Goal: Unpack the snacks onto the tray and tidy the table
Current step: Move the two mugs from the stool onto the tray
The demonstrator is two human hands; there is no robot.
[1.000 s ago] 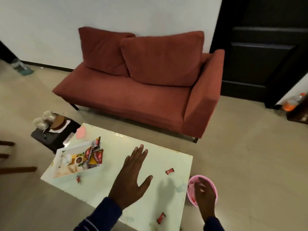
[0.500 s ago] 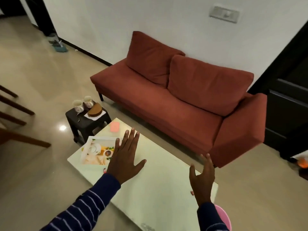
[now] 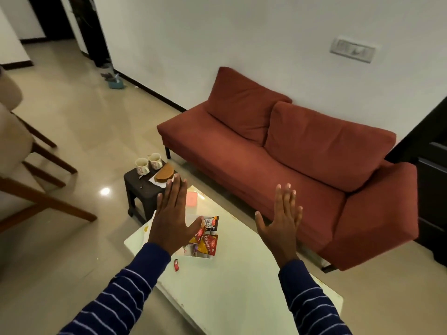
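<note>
While both hands are raised above the pale desk point(image 3: 242, 281) with fingers straight and holding nothing, the left hand point(image 3: 173, 220) hides much of the tray point(image 3: 193, 254). Snack packets point(image 3: 208, 234) lie piled at the tray's right end, a small red wrapper point(image 3: 176, 264) just beside it. Beyond stand a dark stool point(image 3: 142, 187) with two mugs point(image 3: 148, 163) and a red sofa point(image 3: 290, 160); the right hand point(image 3: 281, 222) is equally flat.

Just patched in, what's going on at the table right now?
A person in a striped sleeve holds both hands up, flat and open, above the white coffee table; the left hand and right hand hold nothing. Several snack packets lie in the tray at the table's far left, partly hidden by the left hand. One small red wrapper lies loose on the table beside the tray, so tidying is not finished.
</note>
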